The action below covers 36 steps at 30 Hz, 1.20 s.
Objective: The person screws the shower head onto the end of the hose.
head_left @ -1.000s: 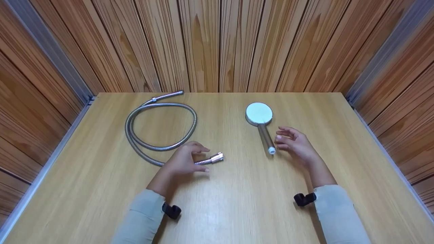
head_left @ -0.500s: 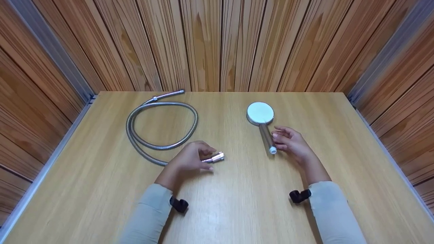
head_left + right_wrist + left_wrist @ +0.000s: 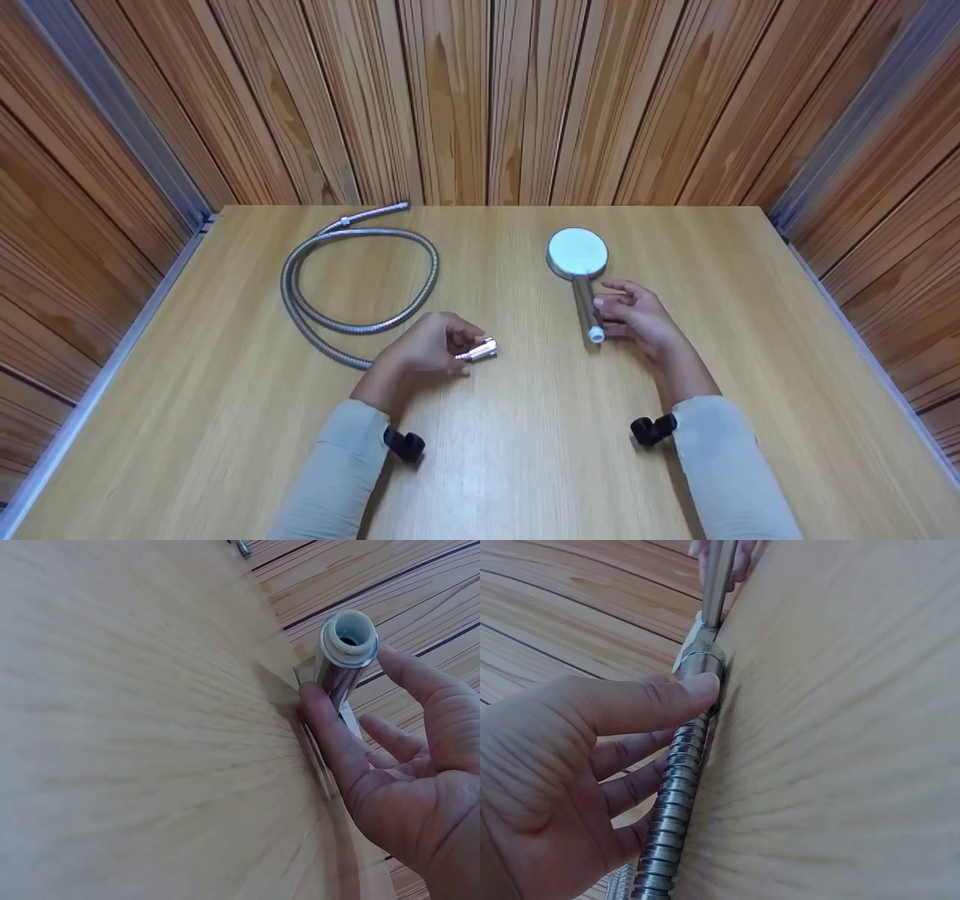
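A metal shower hose (image 3: 360, 328) lies in a loop on the table's left half. Its chrome end fitting (image 3: 480, 349) sits between the thumb and fingers of my left hand (image 3: 427, 345). From above, a small gap shows beside the thumb, though in the left wrist view the thumb (image 3: 699, 688) overlaps the fitting. A round-faced hand shower (image 3: 577, 253) lies to the right with its handle (image 3: 585, 307) toward me. My right hand (image 3: 637, 319) holds the handle near its white threaded end (image 3: 349, 636), thumb (image 3: 330, 716) and index finger (image 3: 412, 675) on opposite sides.
The wooden table (image 3: 517, 450) is edged by plank-patterned walls (image 3: 450, 97) at the back and sides. The hose's other end (image 3: 394, 207) lies by the back edge. A black wrist camera (image 3: 405, 445) sits on each sleeve.
My left thumb and fingers have moved in closer around the hose fitting. My right hand has moved left onto the shower handle, and the handle's end has shifted slightly left.
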### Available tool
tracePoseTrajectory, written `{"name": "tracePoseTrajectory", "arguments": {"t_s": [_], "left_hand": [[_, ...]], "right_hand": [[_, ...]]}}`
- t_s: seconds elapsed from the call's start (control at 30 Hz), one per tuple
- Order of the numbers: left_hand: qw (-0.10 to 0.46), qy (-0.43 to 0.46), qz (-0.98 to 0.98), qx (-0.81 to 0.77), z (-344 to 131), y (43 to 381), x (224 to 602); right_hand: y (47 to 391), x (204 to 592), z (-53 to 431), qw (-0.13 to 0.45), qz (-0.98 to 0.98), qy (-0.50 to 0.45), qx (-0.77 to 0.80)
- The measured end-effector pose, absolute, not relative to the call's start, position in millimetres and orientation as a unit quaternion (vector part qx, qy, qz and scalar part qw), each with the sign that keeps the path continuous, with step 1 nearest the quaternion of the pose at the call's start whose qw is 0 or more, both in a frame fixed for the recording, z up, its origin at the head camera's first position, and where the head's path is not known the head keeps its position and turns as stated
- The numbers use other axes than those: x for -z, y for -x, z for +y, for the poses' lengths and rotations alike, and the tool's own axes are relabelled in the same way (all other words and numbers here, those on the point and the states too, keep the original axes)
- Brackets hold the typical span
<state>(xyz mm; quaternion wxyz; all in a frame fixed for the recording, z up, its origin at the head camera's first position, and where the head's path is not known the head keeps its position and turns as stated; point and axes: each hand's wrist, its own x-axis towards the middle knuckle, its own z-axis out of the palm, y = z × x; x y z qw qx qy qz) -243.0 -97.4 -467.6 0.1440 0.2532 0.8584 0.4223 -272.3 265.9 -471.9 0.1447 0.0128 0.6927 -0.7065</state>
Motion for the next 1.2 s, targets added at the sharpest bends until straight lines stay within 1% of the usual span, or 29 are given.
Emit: {"name": "tracePoseTrajectory", "arguments": {"t_s": [0.17,0.37,0.6,0.93,1.2], "left_hand": [[0.157,-0.246,0.861,-0.418,-97,244,468],[0.161,-0.248,0.859,-0.417,-98,244,469],[0.171,-0.231,0.862,-0.418,-97,243,468],[0.16,-0.224,0.866,-0.416,-98,245,464],[0.148,-0.233,0.861,-0.426,-101,244,460]], "right_hand": [[273,474,259,0.151,0.687,-0.033,0.71],[274,473,246,0.152,0.686,-0.057,0.71],[276,470,247,0.156,0.678,-0.074,0.714],[269,472,247,0.172,0.614,-0.044,0.769],[263,466,241,0.179,0.625,-0.041,0.759]]}}
